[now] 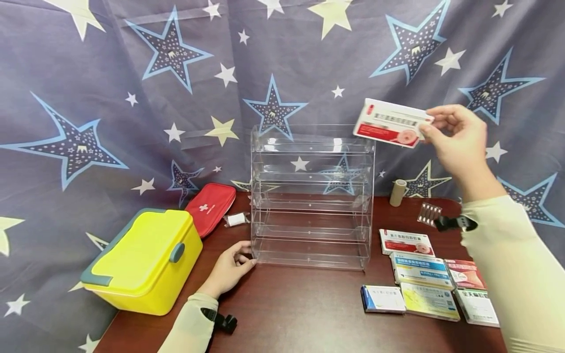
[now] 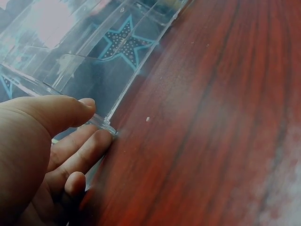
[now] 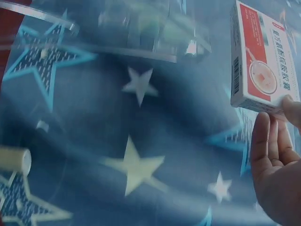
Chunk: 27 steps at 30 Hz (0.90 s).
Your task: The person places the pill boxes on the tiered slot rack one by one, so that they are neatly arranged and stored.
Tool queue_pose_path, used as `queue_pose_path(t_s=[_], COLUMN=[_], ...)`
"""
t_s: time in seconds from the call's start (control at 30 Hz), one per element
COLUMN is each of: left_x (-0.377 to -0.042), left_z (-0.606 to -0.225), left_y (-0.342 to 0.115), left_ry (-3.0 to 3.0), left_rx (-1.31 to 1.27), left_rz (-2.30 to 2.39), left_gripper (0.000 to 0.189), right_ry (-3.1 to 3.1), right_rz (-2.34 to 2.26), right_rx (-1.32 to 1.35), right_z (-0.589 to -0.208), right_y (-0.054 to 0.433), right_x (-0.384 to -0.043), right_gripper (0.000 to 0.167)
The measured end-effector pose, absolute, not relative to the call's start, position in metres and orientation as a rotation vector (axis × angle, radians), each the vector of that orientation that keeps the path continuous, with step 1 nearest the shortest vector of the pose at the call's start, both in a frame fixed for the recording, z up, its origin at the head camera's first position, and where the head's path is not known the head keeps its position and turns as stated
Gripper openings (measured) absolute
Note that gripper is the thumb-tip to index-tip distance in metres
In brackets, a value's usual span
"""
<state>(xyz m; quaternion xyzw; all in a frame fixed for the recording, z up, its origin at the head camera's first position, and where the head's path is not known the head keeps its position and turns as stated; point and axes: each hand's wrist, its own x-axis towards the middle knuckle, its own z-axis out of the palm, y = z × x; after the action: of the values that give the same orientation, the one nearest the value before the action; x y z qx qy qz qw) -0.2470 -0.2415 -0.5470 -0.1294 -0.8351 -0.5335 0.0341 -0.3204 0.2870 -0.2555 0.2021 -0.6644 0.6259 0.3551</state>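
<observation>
My right hand [image 1: 461,139] holds a white and red medicine box [image 1: 393,123] up in the air, near the top right of a clear acrylic display rack [image 1: 311,264]. In the right wrist view, the thumb and fingers [image 3: 260,141] pinch the medicine box [image 3: 261,61] at one end. My left hand [image 1: 231,267] is at the rack's lower left front corner. The left wrist view shows its thumb [image 2: 66,112] and fingers on either side of the rack's clear side edge [image 2: 106,125]. The tiered rack stands upright on the table.
Several medicine boxes [image 1: 421,269] lie on the table [image 1: 282,309] at right, with a blister pack [image 1: 429,214] and a tan cylinder [image 1: 398,192] behind. To the left stand a yellow lidded box [image 1: 145,260], a red first-aid pouch [image 1: 212,206] and a small wrapped white item [image 1: 237,219]. A star-patterned curtain [image 1: 176,113] hangs behind.
</observation>
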Motion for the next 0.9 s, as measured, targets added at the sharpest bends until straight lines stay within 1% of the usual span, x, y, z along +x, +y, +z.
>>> queue_pose_path(t_s=[0.3,0.43,0.7,0.9], left_x=[-0.248,-0.249,-0.249,-0.248], left_z=[-0.547,-0.550,-0.550,-0.549], left_y=[-0.242,-0.243,-0.243,-0.243], left_ry=[-2.581,-2.581,-2.575,-2.582], left_rx=[-0.400,-0.403,-0.411,-0.399], left_rz=[-1.632,-1.623,-1.616,-1.624], left_gripper=[0.046,0.048,0.047,0.046], right_ry=[-2.033,-2.169,-2.343,-2.413], right_rz=[1.339,1.222,1.081,1.068], right_rx=[0.413,0.342,0.338,0.356], right_z=[-0.227,-0.224,-0.233,-0.241], right_y=[0.215,0.184,0.131,0.108], right_x=[-0.355,-0.366,-0.386,-0.396], right_gripper=[0.022,0.022,0.018,0.017])
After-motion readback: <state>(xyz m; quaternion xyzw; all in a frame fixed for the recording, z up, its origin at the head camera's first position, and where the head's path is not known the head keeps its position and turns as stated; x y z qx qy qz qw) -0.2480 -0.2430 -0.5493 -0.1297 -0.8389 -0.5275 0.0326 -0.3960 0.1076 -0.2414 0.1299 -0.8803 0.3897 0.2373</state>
